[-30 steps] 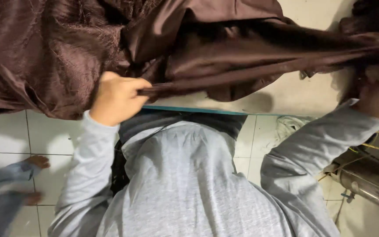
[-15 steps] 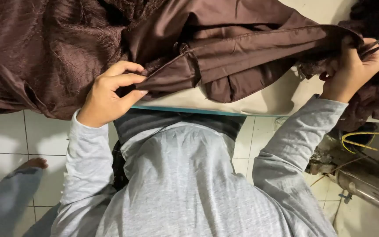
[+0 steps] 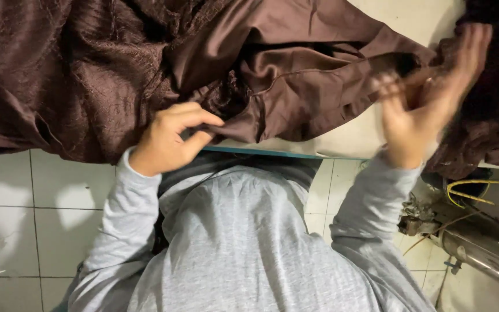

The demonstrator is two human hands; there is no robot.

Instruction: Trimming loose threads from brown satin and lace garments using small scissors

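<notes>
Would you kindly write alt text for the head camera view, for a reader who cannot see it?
A person in a grey long-sleeved top handles a large, crumpled dark brown fabric spread over a pale table. The left hand pinches a folded edge of the cloth near the table's front; the right hand, blurred and open, is raised beside it. White floor tiles lie below.

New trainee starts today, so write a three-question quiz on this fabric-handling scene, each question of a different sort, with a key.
1. True or false: the left hand pinches an edge of the dark brown fabric.
2. The right hand is: A) flat on the floor tiles, B) raised and motion-blurred at the fabric's right end, C) tucked into the grey sleeve.
3. Fill in: the fabric lies on a pale table with a ____ coloured front edge.

Key: 1 true; 2 B; 3 blue. Whether the right hand grips the fabric is lost in the blur.
</notes>
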